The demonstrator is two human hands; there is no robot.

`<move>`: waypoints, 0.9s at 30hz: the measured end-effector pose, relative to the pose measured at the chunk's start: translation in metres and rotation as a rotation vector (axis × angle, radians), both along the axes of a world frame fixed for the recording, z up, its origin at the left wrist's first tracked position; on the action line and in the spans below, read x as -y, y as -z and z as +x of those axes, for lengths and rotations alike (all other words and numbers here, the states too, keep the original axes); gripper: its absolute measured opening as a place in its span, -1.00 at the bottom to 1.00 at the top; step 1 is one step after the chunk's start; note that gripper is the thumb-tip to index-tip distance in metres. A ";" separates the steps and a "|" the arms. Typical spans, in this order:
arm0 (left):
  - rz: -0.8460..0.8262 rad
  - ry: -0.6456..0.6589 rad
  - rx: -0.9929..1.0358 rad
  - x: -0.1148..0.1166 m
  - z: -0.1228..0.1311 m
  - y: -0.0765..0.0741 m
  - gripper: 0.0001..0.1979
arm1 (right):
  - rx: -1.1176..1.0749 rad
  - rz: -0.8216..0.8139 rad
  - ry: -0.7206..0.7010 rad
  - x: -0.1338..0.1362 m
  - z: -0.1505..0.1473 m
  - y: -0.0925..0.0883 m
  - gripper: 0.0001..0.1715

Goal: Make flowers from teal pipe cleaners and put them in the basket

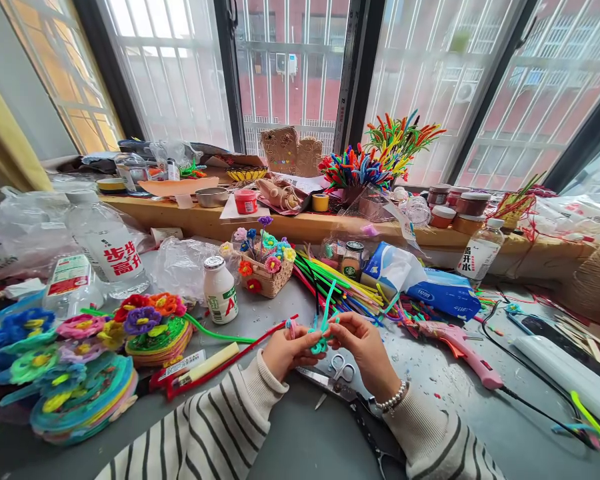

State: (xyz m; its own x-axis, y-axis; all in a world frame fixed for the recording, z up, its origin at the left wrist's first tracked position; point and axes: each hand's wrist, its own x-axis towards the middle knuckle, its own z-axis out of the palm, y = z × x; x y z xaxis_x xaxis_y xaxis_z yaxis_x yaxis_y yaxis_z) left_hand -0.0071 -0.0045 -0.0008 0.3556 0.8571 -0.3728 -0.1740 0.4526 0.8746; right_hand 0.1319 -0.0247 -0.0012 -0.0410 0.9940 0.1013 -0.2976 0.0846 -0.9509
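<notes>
Both hands meet over the middle of the grey table. My left hand (291,347) pinches a turquoise pipe cleaner (321,341) bent into small loops. From the right, my right hand (361,343) grips the same pipe cleaner with thumb and forefinger, and a straight end of it sticks up between the hands. Beneath them lie small white-handled scissors (342,368) and a larger pair of black-handled scissors (363,417), partly hidden by my right wrist. A loose bundle of coloured pipe cleaners (350,290) lies just beyond my fingers.
At left stand round bases with fuzzy flowers (83,393), a white bottle (220,293) and a small flower basket (267,273). A pink glue gun (463,350) with its cord lies at right, near a blue tissue pack (443,292). Behind runs a cluttered wooden ledge (300,223).
</notes>
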 end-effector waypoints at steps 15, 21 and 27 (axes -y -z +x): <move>-0.061 -0.063 0.094 -0.003 -0.002 0.007 -0.81 | 0.038 0.057 0.091 0.000 -0.001 0.005 -0.84; -0.042 -0.091 0.019 -0.003 -0.001 0.004 -0.82 | 0.506 0.327 0.161 0.001 0.002 0.006 -0.84; -0.027 -0.104 -0.009 -0.003 0.001 0.003 -0.82 | 0.830 0.595 0.165 0.002 0.005 0.008 -0.65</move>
State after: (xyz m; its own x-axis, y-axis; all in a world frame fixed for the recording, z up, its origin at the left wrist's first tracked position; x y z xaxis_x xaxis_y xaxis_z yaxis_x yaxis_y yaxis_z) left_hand -0.0065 -0.0018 -0.0039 0.2617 0.8787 -0.3994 -0.2137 0.4563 0.8638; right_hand 0.1365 -0.0264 -0.0093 -0.1902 0.7917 0.5805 0.4908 0.5888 -0.6423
